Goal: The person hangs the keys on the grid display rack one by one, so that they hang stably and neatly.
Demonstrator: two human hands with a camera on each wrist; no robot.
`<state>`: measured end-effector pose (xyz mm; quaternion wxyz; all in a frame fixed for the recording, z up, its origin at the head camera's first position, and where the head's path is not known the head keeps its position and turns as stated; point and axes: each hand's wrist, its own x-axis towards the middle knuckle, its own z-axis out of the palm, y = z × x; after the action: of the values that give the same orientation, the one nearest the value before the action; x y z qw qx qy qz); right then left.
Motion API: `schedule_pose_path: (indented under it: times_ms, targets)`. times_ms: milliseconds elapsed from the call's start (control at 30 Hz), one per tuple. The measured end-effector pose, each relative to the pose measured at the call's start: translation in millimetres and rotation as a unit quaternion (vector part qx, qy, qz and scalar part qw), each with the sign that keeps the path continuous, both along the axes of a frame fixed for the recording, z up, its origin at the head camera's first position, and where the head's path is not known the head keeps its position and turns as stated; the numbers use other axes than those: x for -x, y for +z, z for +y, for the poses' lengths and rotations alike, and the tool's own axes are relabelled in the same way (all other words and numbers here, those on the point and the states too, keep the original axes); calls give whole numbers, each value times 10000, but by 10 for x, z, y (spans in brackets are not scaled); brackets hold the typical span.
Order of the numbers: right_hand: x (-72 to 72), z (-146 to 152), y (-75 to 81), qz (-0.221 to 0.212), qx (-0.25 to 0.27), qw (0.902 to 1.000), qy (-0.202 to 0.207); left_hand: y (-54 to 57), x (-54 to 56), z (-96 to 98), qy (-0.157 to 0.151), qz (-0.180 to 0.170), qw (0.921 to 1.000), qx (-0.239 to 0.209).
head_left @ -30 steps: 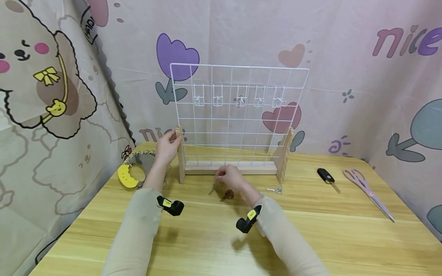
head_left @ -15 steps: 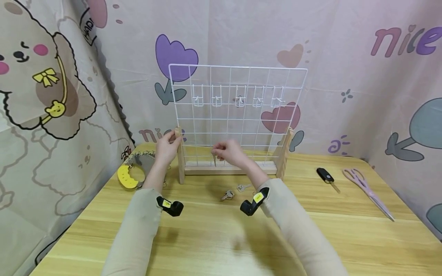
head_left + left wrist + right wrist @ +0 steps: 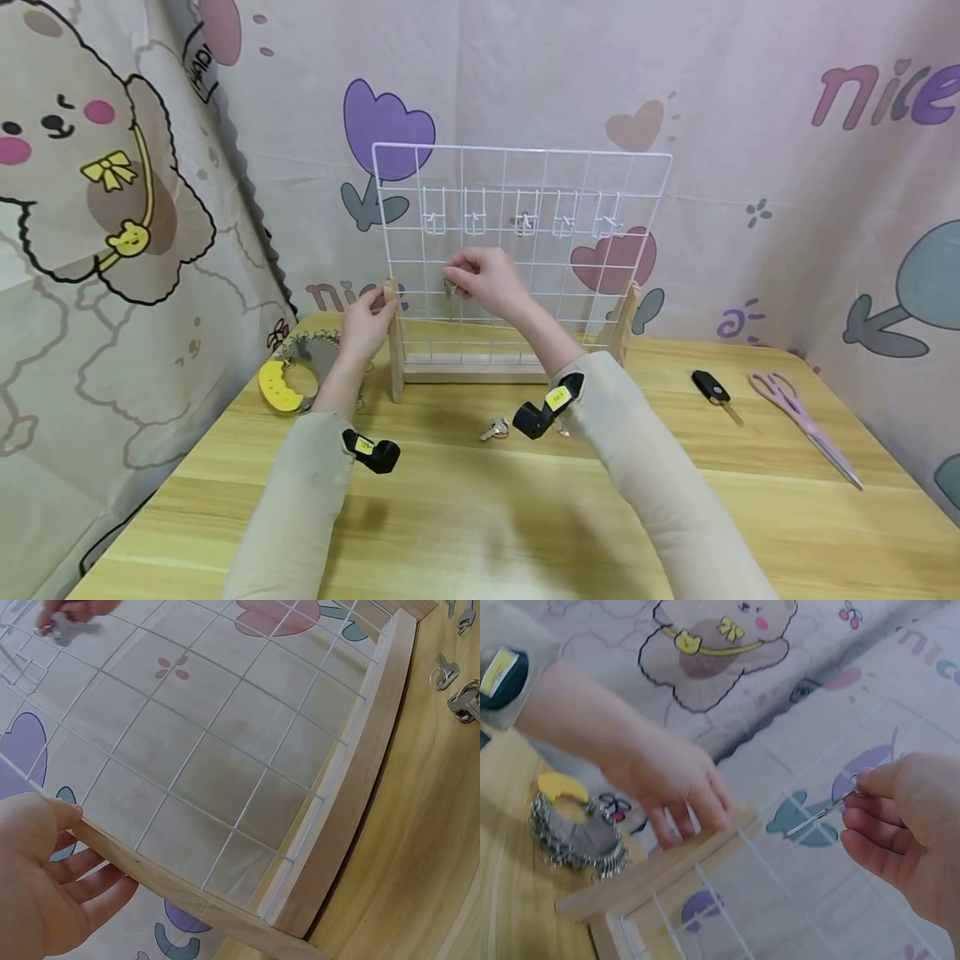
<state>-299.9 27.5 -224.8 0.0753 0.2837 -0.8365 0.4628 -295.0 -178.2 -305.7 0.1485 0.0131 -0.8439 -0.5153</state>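
My left hand (image 3: 365,321) holds the top of the left wooden post (image 3: 396,354) of a white wire grid rack, thumb on one side and fingers on the other. In front of the grid, below the left hooks, my right hand (image 3: 491,279) pinches a silver key (image 3: 817,820) by its ring, the blade pointing away from the fingers. The left wrist view shows this key blurred. Several white wire hooks (image 3: 433,223) hang in a row on the grid, above the right hand. On the table before the rack lies a bunch of keys (image 3: 495,430); another key (image 3: 446,673) lies close by.
A yellow holder with a ring of many small metal pieces (image 3: 577,840) lies left of the rack, its yellow part (image 3: 281,386) facing me. To the right are a black car key (image 3: 710,387) and pink-handled scissors (image 3: 802,421). A patterned cloth hangs behind.
My right hand has lifted the key off the table and raised it up and slightly left before the grid. The left hand stays on the post.
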Motion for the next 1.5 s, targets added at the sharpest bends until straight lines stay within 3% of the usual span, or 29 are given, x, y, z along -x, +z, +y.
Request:
schedule_pose_path:
  times_ms: [200, 500, 867, 1500]
  targets:
    - [-42, -113, 144, 43, 253, 9997, 2, -13, 7, 7, 32, 41, 10000, 58]
    - [-52, -264, 332, 172, 1192, 9926, -134, -14, -4, 16, 71, 97, 9999, 37]
    - [-88, -368, 396, 322, 1603, 9850, -552, 5, -29, 15, 17, 53, 10000, 31]
    - [-97, -416, 379, 332, 1346, 9857, -959, 4, -70, 12, 36, 127, 9999, 66]
